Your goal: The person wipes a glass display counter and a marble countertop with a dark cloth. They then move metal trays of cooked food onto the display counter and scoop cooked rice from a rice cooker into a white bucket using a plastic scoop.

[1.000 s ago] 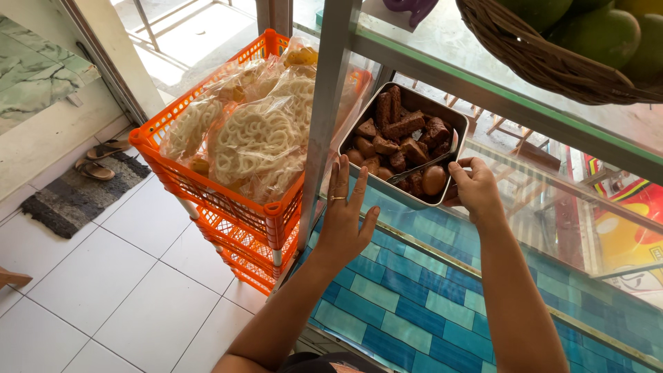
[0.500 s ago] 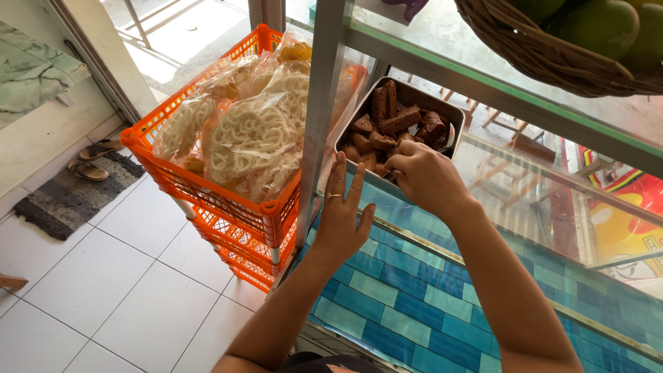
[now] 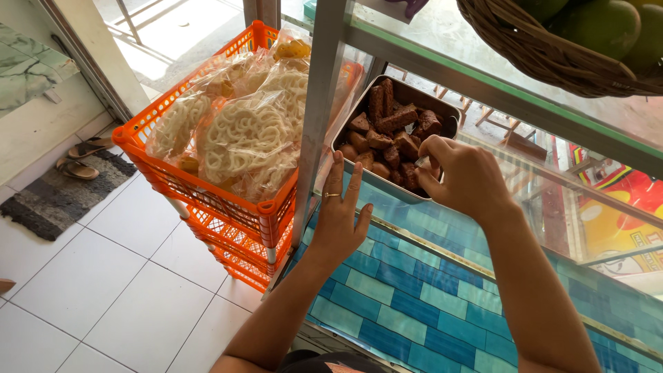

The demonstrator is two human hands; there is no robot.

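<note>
The left hand (image 3: pixel 340 220) rests open against the metal tray (image 3: pixel 359 181); the right hand (image 3: pixel 464 178) is closed, pinching a brown fried piece (image 3: pixel 423 168) inside it.

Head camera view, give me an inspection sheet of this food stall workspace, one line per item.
Surface: glass shelf in a metal frame, over a blue tiled counter front.
Job's things: metal tray of brown fried food pieces on the shelf.
Clutter: stacked orange crates holding bags of white crackers; woven basket of green fruit above.
Hands: left hand flat, fingers spread, fingertips at the tray's near rim; right hand curled over the tray's right end, whether it grips a piece cannot be told.
Cables: nothing seen.
Surroundings: white tiled floor, grey doormat, sandals by the doorway.
</note>
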